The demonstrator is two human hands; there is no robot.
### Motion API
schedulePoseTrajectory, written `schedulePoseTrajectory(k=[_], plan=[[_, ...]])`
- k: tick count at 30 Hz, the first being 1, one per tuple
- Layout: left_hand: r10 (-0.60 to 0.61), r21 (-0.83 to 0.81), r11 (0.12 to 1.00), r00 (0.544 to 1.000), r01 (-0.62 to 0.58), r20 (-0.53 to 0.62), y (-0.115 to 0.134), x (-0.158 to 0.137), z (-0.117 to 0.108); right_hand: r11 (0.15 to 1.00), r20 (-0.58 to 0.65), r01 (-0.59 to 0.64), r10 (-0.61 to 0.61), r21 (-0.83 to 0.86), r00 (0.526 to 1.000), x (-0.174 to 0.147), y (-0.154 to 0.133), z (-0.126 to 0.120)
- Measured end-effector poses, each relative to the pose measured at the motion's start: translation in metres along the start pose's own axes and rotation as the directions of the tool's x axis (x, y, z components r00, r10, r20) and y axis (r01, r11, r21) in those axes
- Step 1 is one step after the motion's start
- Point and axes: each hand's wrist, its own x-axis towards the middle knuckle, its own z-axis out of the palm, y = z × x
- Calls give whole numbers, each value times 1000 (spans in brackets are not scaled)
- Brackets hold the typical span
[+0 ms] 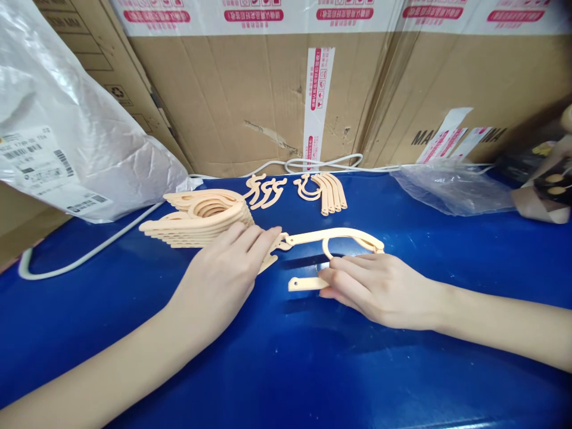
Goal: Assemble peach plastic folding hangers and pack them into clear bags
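My right hand (379, 289) is closed on a cream plastic hanger arm (337, 233), part of a folding clothes hanger. A straight strip end with a small hole (304, 284) sticks out from its fingers to the left. My left hand (223, 268) is closed, its fingertips at a small hanger joint piece (283, 241) that meets the arm's left end. Most of what the left fingers grip is hidden behind the hand. Beside and behind that hand lies a stack of folded cream hangers (196, 220).
Loose hanger hooks (268, 192) and several curved hanger arms (333, 193) lie at the back of the blue table (286, 369). A white cable (330, 164) runs along large cardboard boxes (250, 95). A silvery bag (67, 119) stands left, clear plastic wrap (456, 187) right.
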Motion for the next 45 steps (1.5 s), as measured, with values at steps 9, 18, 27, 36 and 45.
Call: schedulePoseTrajectory(k=[9,18,27,36,45], plan=[[-168,-82,981,983,173,72,13,3,-13,992,7,-128,128,18,992,-7,1,3],[-4,-374,926,994,46,112,13,-3,1,991,-69,-134,132,-23,989,-6,2,0],[-18,-411,907,983,93,182,17,-4,-1,989,-111,-108,97,-99,989,-6,2,-1],[-65,-310,940,968,140,241,20,-2,-4,991,-106,-111,102,-80,989,-6,3,1],[58,-39,998,998,-57,37,20,-1,0,992,-102,-113,107,-54,989,-6,3,3]])
